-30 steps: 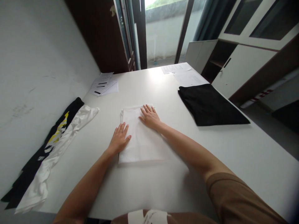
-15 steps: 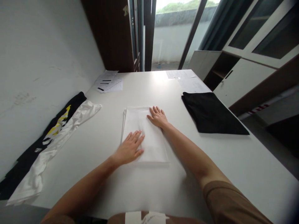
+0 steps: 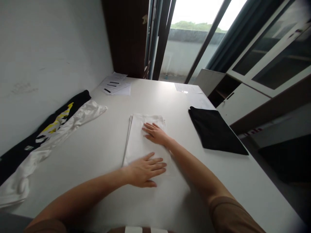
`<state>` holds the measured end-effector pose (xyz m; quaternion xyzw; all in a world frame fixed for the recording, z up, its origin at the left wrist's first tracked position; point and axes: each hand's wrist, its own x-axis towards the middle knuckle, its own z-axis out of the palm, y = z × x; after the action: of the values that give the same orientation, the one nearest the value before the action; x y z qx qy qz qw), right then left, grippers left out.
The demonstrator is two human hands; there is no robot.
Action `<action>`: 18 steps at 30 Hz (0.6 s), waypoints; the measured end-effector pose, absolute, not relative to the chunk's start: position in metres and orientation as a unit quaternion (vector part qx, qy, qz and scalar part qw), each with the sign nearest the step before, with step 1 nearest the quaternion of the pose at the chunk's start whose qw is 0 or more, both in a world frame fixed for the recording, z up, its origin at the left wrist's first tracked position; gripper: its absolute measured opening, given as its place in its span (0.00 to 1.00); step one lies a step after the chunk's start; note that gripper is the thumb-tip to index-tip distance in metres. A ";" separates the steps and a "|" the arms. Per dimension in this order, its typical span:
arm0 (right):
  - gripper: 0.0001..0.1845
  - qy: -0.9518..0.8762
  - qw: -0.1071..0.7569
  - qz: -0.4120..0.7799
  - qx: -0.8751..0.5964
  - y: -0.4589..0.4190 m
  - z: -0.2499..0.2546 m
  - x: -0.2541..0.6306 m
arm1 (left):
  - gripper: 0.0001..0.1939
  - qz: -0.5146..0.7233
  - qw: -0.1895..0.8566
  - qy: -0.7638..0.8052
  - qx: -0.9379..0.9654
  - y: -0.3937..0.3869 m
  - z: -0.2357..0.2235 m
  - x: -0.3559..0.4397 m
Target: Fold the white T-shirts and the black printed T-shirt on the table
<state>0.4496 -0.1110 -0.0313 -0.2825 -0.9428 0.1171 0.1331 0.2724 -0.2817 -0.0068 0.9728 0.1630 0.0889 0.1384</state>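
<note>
A folded white cloth, seemingly a garment (image 3: pixel 138 142), lies flat on the white table (image 3: pixel 97 152) in front of me. My left hand (image 3: pixel 146 170) rests palm down over its near edge, fingers spread and pointing right. Farther up the cloth, my right hand (image 3: pixel 155 132) lies flat with its fingers pointing left. Neither hand grips anything. Layered edges show along the cloth's left side; my hands and right forearm cover part of its surface.
A folded black cloth (image 3: pixel 213 129) lies on the right of the table. Along the left wall are a black garment with a yellow print (image 3: pixel 79 98) and a crumpled white garment (image 3: pixel 85 115). Paper sheets (image 3: pixel 122 88) lie at the far left corner, more papers (image 3: pixel 194 92) at the far right.
My left hand has slid toward the near edge and right, its fingers turning rightward. My right hand has moved left and nearer across the cloth. The camera view has tilted.
</note>
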 end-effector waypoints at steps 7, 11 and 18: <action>0.30 -0.952 0.101 0.120 -0.261 -0.108 -0.028 0.435 | 0.30 0.112 0.158 0.102 0.976 -0.288 -0.007 0.273; 0.32 -0.919 0.097 0.091 -0.371 -0.104 -0.029 0.441 | 0.30 0.120 0.153 0.090 0.977 -0.293 -0.009 0.274; 0.30 -0.971 0.074 0.121 -0.194 -0.137 -0.023 0.440 | 0.34 0.122 0.177 0.071 0.974 -0.300 -0.010 0.278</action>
<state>0.4396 -0.1373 -0.0231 -0.1944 -0.9707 0.1206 0.0741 0.2781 -0.3002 -0.0101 0.9739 0.0712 0.1224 0.1772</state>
